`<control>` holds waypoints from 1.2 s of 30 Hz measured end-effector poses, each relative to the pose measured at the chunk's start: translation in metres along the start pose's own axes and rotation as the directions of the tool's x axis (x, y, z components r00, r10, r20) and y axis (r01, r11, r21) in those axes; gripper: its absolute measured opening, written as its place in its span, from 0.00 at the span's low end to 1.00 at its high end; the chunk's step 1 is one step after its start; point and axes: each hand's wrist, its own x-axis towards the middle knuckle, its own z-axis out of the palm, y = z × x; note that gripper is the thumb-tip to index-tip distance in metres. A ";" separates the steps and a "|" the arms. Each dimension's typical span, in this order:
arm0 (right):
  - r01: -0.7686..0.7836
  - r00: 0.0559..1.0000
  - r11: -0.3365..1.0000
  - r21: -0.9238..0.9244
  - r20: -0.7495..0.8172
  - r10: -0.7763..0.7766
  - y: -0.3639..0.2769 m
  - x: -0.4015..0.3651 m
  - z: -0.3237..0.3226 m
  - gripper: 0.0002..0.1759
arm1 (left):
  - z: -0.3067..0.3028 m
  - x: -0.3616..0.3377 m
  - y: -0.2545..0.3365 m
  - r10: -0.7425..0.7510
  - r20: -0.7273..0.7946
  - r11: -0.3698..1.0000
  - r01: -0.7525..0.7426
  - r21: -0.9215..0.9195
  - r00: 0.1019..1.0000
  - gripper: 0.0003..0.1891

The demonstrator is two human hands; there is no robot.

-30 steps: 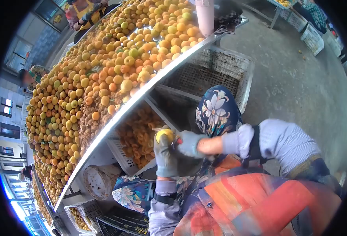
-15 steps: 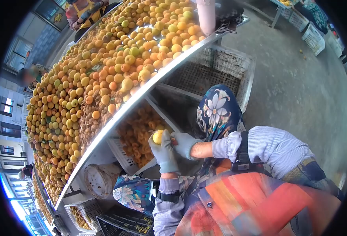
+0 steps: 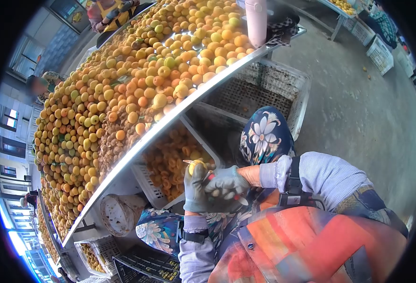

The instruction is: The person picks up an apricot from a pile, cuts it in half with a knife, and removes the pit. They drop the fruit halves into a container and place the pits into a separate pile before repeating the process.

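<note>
My left hand (image 3: pixel 196 192), in a grey glove, is closed around a yellow apricot (image 3: pixel 196 165) held over a crate. A thin pale metal tip (image 3: pixel 188 162) shows at the apricot's upper left side. Beside it, my right hand (image 3: pixel 229 181), gloved too, has its fingers curled around a small red-handled knife (image 3: pixel 211 177). A short shiny blade-like piece sticks out below those fingers. Most of the handle is hidden by the glove. Under the hands, the white crate (image 3: pixel 152 186) holds many orange, opened apricot pieces (image 3: pixel 170 155).
A metal-edged table (image 3: pixel 137 148) heaped with apricots (image 3: pixel 170 61) slopes across the left. A pink bottle (image 3: pixel 256 23) stands at its corner. Another crate (image 3: pixel 302 94) sits beneath it. A stained bucket (image 3: pixel 118 214) and a black crate (image 3: pixel 146 264) are near my knee. Other people sit across the table.
My right hand has turned and closed against my left palm; the red handle and shiny piece now show. The apricot is more covered by my left fingers. The view has shifted slightly.
</note>
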 end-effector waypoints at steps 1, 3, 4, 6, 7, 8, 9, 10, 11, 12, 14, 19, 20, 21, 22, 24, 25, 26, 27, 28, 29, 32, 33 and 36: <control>0.002 1.000 1.000 -0.002 0.002 -0.002 0.001 0.001 0.002 0.06 | -0.002 0.001 0.000 -0.030 0.000 1.000 0.030 -0.002 1.000 0.22; 0.077 0.956 0.982 -0.175 -0.267 -0.122 0.002 0.001 0.005 0.07 | -0.007 0.010 -0.006 -0.050 0.006 0.999 0.050 -0.007 0.999 0.23; 0.077 0.956 0.981 -0.177 -0.268 -0.123 0.002 0.007 0.005 0.07 | -0.014 0.016 -0.016 0.039 -0.063 0.986 -0.028 0.165 0.997 0.24; 0.064 0.834 0.777 -0.626 -0.394 -0.386 0.001 0.034 -0.004 0.10 | -0.016 0.019 -0.018 0.143 -0.115 0.937 -0.097 0.336 0.983 0.25; 0.112 0.709 0.478 -0.871 -0.267 -0.653 -0.002 0.039 -0.008 0.13 | -0.010 0.017 -0.015 0.255 -0.148 0.845 -0.146 0.514 0.956 0.26; 0.111 0.708 0.478 -0.871 -0.268 -0.653 0.002 0.040 -0.011 0.13 | -0.007 0.016 -0.014 0.366 -0.156 0.719 -0.172 0.674 0.918 0.27; 0.101 0.664 0.488 -0.867 -0.307 -0.682 0.007 0.040 -0.015 0.14 | -0.009 0.015 -0.016 0.365 -0.154 0.719 -0.173 0.673 0.918 0.27; 0.090 0.618 0.495 -0.864 -0.342 -0.708 0.006 0.036 -0.012 0.15 | -0.010 0.015 -0.018 0.388 -0.140 0.663 -0.171 0.729 0.911 0.27; 0.089 0.617 0.494 -0.865 -0.342 -0.709 0.009 0.040 -0.015 0.15 | -0.010 0.015 -0.019 0.411 -0.124 0.603 -0.167 0.780 0.903 0.27; 0.107 0.627 0.503 -0.858 -0.335 -0.704 0.016 0.049 -0.021 0.14 | -0.010 0.014 -0.021 0.410 -0.124 0.604 -0.167 0.779 0.904 0.27; 0.121 0.641 0.512 -0.850 -0.327 -0.695 0.015 0.040 -0.012 0.12 | -0.003 0.008 -0.017 0.478 -0.093 0.621 -0.260 0.739 0.873 0.27; 0.137 0.987 0.906 -0.401 -0.018 -0.158 -0.002 0.002 -0.004 0.04 | 0.000 0.004 -0.003 0.219 -0.163 0.867 -0.115 0.485 0.962 0.23; 0.136 0.988 0.905 -0.404 -0.016 -0.156 -0.005 -0.002 0.001 0.04 | 0.001 0.003 0.000 0.179 -0.135 0.900 -0.107 0.422 0.975 0.22; 0.052 0.994 0.966 -0.254 -0.077 -0.073 -0.006 -0.008 0.008 0.03 | 0.001 0.001 0.005 0.180 -0.138 0.901 -0.107 0.421 0.974 0.22; -0.032 0.992 0.995 -0.094 -0.124 0.020 -0.011 -0.017 0.019 0.03 | 0.002 0.000 0.010 0.113 -0.089 0.936 -0.076 0.344 0.990 0.21; -0.003 0.998 0.999 -0.044 -0.069 0.000 -0.008 -0.021 0.025 0.05 | 0.004 -0.003 0.019 0.059 -0.043 0.966 -0.046 0.256 0.997 0.20; 0.027 1.000 1.000 0.016 -0.016 -0.026 -0.007 -0.022 0.026 0.09 | 0.004 -0.006 0.023 0.002 -0.009 0.985 -0.001 0.172 1.000 0.20; 0.017 1.000 1.000 0.009 -0.014 -0.016 -0.007 -0.023 0.026 0.09 | 0.004 -0.009 0.027 -0.051 0.030 0.995 0.048 0.088 0.998 0.20; 0.031 0.991 0.999 -0.023 0.129 -0.028 -0.009 -0.025 0.025 0.10 | 0.005 -0.011 0.032 -0.047 0.023 0.996 0.045 0.080 0.999 0.20; 0.050 0.962 0.997 -0.051 0.270 -0.034 -0.010 -0.026 0.025 0.11 | 0.005 -0.014 0.038 -0.092 0.085 0.996 0.093 -0.011 0.992 0.21; 0.044 0.963 0.997 -0.058 0.268 -0.026 -0.008 -0.022 0.021 0.11 | 0.005 -0.014 0.041 -0.128 0.152 0.985 0.144 -0.099 0.980 0.21; 0.075 0.938 0.997 -0.005 0.338 -0.069 -0.011 -0.018 0.022 0.08 | 0.002 -0.011 0.040 -0.087 0.178 0.993 0.100 -0.067 0.980 0.22; 0.007 0.993 0.996 -0.088 0.119 0.003 -0.015 -0.021 0.026 0.06 | 0.003 -0.011 0.039 -0.088 0.177 0.993 0.101 -0.068 0.980 0.22; 0.023 0.961 0.962 -0.272 -0.260 -0.096 -0.018 -0.019 0.031 0.07 | 0.000 -0.002 0.030 -0.039 0.064 0.999 0.039 0.010 0.997 0.23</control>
